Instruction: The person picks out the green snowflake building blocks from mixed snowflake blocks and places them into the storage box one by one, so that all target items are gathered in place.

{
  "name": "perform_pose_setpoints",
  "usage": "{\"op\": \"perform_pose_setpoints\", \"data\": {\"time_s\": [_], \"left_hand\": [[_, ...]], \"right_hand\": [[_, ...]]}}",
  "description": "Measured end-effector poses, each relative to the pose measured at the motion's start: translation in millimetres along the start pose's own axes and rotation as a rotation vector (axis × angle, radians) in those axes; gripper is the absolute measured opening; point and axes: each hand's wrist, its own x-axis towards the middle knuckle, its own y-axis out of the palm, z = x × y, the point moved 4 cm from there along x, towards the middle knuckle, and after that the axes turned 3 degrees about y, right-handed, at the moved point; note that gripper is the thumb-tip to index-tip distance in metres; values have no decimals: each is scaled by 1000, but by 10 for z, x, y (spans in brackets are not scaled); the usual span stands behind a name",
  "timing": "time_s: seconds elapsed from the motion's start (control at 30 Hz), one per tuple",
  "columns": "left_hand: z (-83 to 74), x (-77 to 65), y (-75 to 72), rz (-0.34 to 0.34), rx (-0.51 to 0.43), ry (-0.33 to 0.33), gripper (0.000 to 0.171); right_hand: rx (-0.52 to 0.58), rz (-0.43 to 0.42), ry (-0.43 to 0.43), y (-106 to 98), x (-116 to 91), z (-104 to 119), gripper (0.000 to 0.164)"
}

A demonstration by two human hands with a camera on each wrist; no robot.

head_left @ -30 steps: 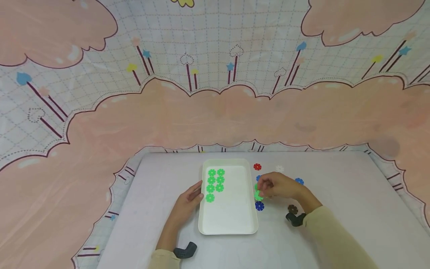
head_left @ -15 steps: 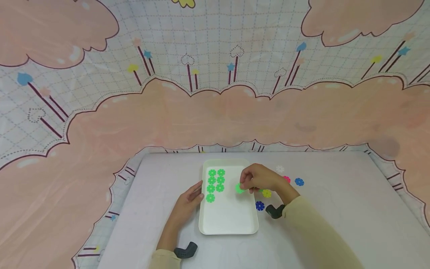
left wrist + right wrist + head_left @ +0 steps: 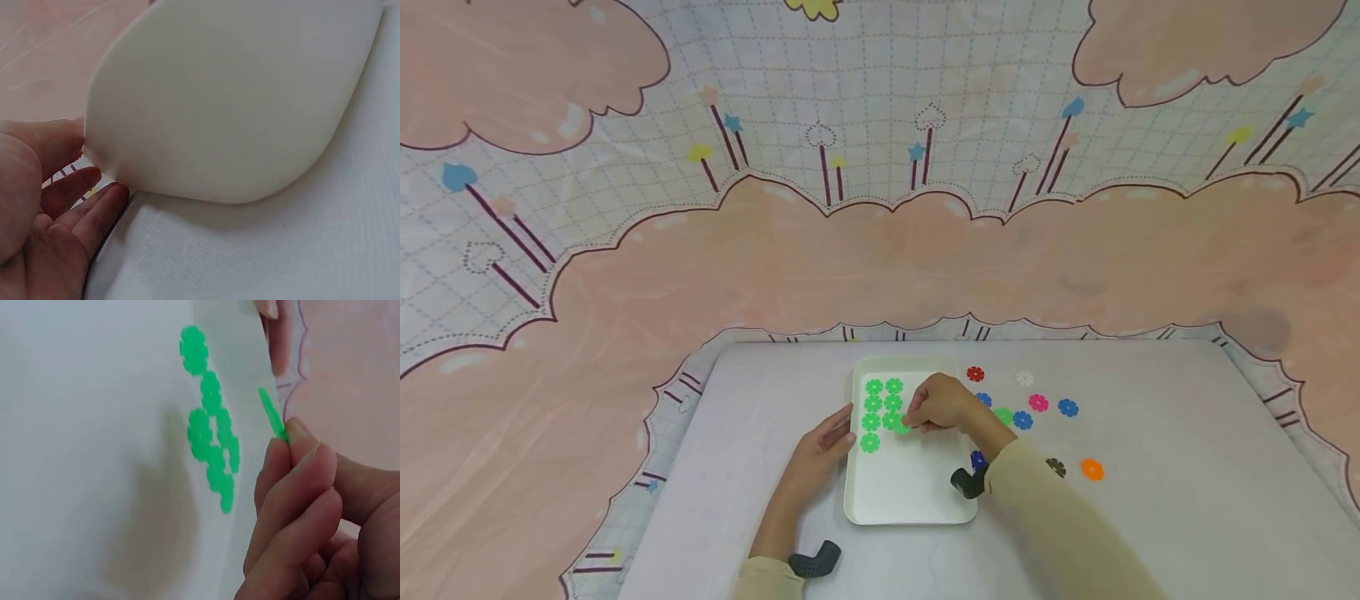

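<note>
On the table lies a white tray with green flower-shaped discs in two columns on its left side. My left hand holds the tray's left rim, thumb at the edge and fingers against its outside. In the left wrist view that hand meets the corner of the pale tray. Above the tray my right hand pinches another green disc between thumb and index finger. The held disc is seen edge-on in the right wrist view, apart from the discs below.
Loose discs lie right of the tray: red, white, pink, blue, green, brown and orange. A dark blue disc is partly hidden by the right wrist's black camera.
My right hand has picked up a green disc right of the tray and carried it left over the tray to the second column. The left hand has stayed at the rim.
</note>
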Motion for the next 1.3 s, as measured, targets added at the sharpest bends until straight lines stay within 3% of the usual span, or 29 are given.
{"op": "perform_pose_setpoints", "data": {"time_s": [0.5,0.67,1.3], "left_hand": [[-23,-4,-9,18,-35,0,54],[-20,-3,-9,24,-26,10,54],[0,4,-5,19,-26,25,56]], "right_hand": [[-26,-51,18,348,89,-52,19],[-42,-65,58,375,106,-79,21],[-45,-47,35,409,167,-157,20]]}}
